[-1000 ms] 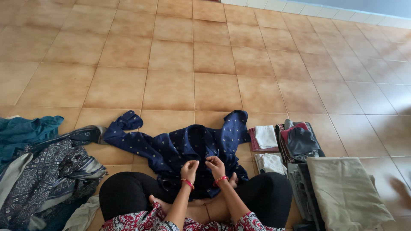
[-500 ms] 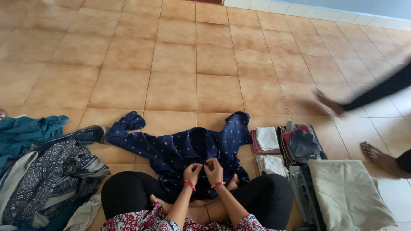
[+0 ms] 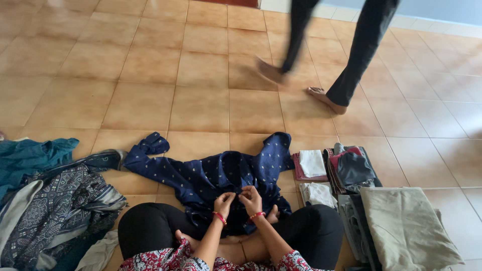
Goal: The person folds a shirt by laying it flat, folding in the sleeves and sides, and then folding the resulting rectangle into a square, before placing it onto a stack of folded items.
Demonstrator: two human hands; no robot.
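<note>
Navy dotted shirt (image 3: 201,173) is spread flat on the tiled floor (image 3: 150,75) right against the crossed legs, so both hands reach it. Left hand (image 3: 224,201) and right hand (image 3: 251,196) pinch its middle, fingers closed. Folded clothes (image 3: 401,226) stacked right, loose pile (image 3: 50,200) left.

A walking person (image 3: 346,45) is cut off above the thighs by the top edge, one foot (image 3: 268,70) blurred. The heap of clothes (image 3: 45,211) runs off the left edge. What the fingertips (image 3: 240,193) pinch on the shirt (image 3: 201,175) is too small to tell.
</note>
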